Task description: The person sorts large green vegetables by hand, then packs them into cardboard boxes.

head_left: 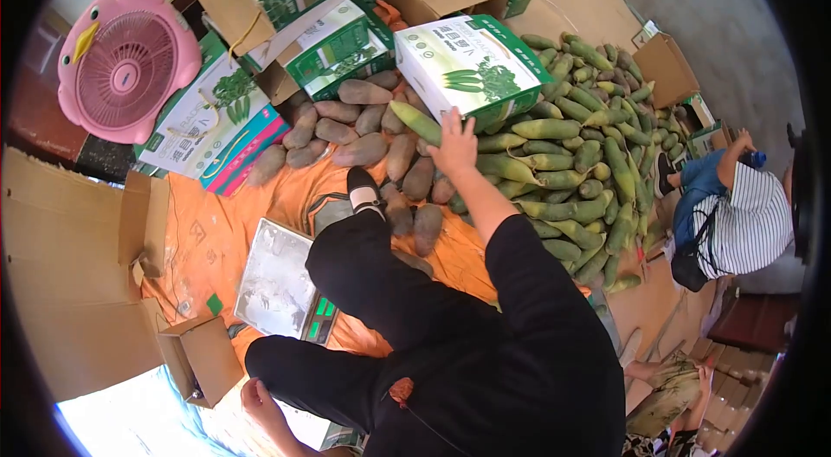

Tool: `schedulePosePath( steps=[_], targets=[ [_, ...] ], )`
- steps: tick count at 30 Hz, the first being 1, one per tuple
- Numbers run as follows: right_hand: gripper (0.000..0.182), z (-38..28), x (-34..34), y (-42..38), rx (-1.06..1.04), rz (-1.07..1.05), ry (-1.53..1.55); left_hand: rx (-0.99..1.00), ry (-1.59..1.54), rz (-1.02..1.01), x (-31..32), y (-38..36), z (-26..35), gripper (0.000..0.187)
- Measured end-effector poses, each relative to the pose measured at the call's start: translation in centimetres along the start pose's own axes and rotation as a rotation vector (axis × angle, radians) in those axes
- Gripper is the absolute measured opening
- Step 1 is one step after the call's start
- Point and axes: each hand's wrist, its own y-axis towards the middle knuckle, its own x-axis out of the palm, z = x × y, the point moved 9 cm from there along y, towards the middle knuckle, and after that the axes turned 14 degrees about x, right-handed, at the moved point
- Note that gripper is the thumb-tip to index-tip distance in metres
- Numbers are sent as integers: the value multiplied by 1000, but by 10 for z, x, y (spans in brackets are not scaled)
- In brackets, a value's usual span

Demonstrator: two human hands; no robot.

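Note:
My right hand (454, 145) has its fingers spread, with the fingertips at the lower edge of a white and green printed box (467, 63). Beside its thumb lies a long green radish (415, 122). Green radishes (554, 150) are heaped to the right of this hand, and darker, brownish ones (359, 150) lie to its left. At the bottom, my left hand (262, 408) is beside my bent knee, fingers loosely bent and apart, with nothing visible in it. A scale (275, 279) with a lit green display lies beyond my knees.
An orange sheet (203, 236) covers the floor. A pink fan (128, 72) and stacked printed boxes (325, 33) are at the upper left. An open carton (203, 357) is at the lower left. At the right a person in a striped top (753, 219) bends; another person's legs (662, 383) show below.

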Motion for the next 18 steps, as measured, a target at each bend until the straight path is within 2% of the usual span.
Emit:
schedulePosePath(
  steps=[1,3,5,6,8,9,11,14,16,18],
  targets=[
    [73,2,16,0,38,-79,23,110,-24,51,2,6,12,12],
    [70,13,43,-6,73,-163,49,111,14,24,5,12,28,12],
    [47,17,56,-10,11,-236,322,106,58,1,-1,17,38,11],
    [47,21,53,-7,9,-238,322,95,55,21,-6,19,39,11],
    [24,34,35,0,14,-202,479,82,55,35,-10,23,40,11],
    [16,46,10,8,-1,30,643,88,49,44,-10,26,42,12],
    [15,84,-13,36,56,149,835,110,74,27,-8,32,55,13],
    [25,159,-15,93,244,329,923,135,140,45,-1,39,67,13],
    [37,204,-5,126,447,295,1013,142,124,68,5,42,70,13],
    [48,240,10,158,524,268,937,145,112,86,7,45,76,14]
  ],
)
